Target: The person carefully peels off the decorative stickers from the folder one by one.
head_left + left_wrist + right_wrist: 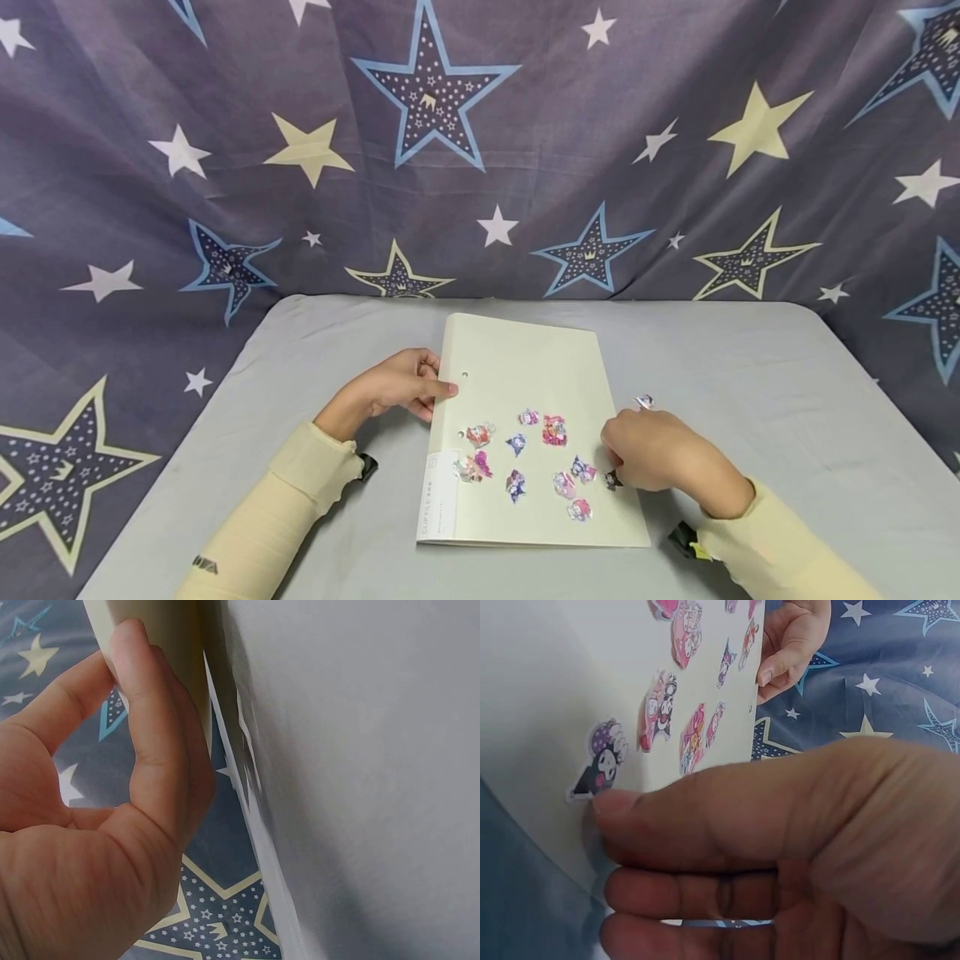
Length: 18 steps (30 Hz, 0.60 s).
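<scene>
A cream clip file (528, 367) lies on the grey cloth, several cartoon stickers scattered over its lower half. My left hand (401, 387) grips its left edge, thumb on the cover and fingers beneath; in the left wrist view the hand (142, 757) pinches that edge. Over the lower right edge, my right hand (652, 450) has curled fingers. Its thumb and forefinger pinch the edge of a small dark-hooded character sticker (600, 761), against or just above the cover; the forefinger is mostly hidden behind the thumb (682, 817).
A shiny scrap (643, 402) shows just beyond the right hand; whether it is held cannot be told. A white label (441, 500) runs along the file's lower left. Behind the grey-covered table (345, 567) hangs a star-patterned curtain (510, 183).
</scene>
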Motion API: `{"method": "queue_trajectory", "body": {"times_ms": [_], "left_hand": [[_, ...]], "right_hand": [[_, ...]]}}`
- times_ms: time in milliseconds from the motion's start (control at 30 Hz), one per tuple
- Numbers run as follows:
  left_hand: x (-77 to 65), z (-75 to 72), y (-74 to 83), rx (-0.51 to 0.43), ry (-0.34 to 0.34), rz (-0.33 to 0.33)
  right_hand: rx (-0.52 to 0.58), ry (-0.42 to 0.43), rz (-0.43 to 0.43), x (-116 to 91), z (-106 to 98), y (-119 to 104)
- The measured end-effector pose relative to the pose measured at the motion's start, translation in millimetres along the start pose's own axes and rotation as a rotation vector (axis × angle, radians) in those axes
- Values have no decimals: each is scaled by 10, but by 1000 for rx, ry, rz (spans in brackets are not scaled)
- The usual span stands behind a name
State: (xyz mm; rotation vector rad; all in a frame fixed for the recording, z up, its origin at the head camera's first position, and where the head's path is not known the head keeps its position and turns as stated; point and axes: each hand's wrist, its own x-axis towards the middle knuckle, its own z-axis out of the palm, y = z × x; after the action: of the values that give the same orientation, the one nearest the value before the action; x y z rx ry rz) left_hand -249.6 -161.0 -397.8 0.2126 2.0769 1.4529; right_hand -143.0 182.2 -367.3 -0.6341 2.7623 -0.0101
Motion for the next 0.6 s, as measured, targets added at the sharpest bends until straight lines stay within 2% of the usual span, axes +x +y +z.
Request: {"method": "queue_trajectory", "body": {"times_ms": [600], "left_hand": [[-11, 3, 13, -3, -2, 1]], "right_hand": [[-7, 7, -4, 3, 32, -62]]}}
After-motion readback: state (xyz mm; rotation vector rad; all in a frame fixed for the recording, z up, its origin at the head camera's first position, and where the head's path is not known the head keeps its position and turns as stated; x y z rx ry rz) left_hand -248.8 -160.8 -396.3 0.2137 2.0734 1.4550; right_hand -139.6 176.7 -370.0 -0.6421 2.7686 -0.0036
